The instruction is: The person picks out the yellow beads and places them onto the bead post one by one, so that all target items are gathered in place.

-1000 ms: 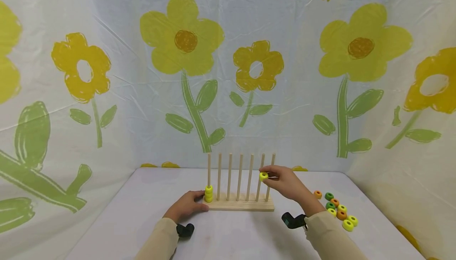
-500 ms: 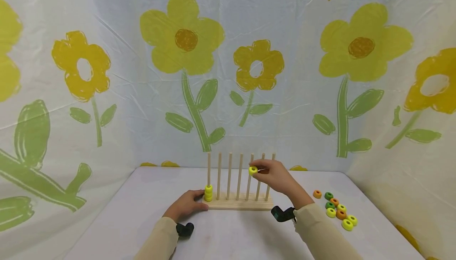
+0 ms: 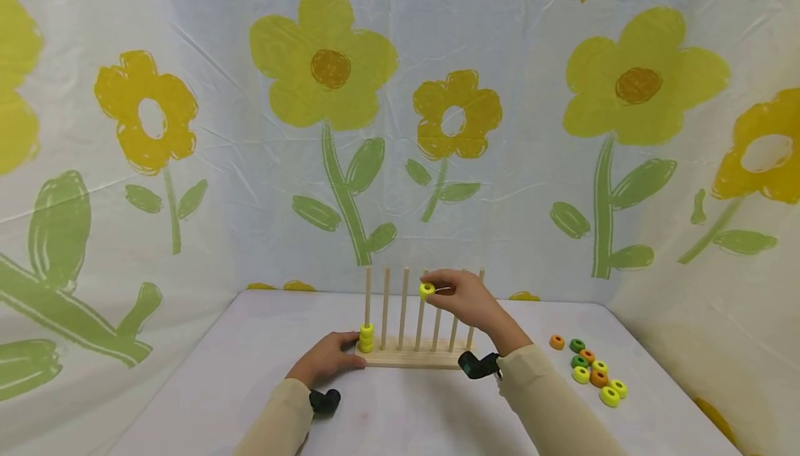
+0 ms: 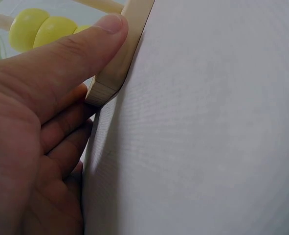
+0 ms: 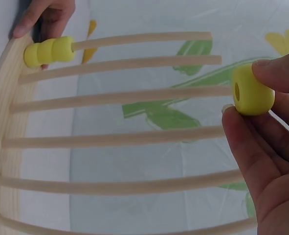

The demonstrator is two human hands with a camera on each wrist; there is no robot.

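Observation:
A wooden peg rack [image 3: 412, 359] with a row of upright pegs stands on the table. Three yellow beads [image 3: 366, 339] are stacked on its leftmost peg. My left hand [image 3: 328, 359] grips the left end of the base, its thumb over the wood in the left wrist view and the other fingers partly hidden behind the end. Between thumb and fingers, my right hand [image 3: 465, 300] pinches another yellow bead [image 5: 252, 90]. That bead is up near the tops of the middle pegs, and its hole shows in the right wrist view. The hand covers some of the right-hand pegs.
To the right of the rack lie several loose beads: yellow ones [image 3: 610, 396], orange ones [image 3: 598, 378] and green ones [image 3: 577, 345]. A white table [image 3: 250, 373] carries everything. Behind it hangs a flower-printed cloth [image 3: 519, 234].
My right hand has moved left and slightly up along the pegs with the yellow bead in its pinch. The left hand has stayed at the base's left end.

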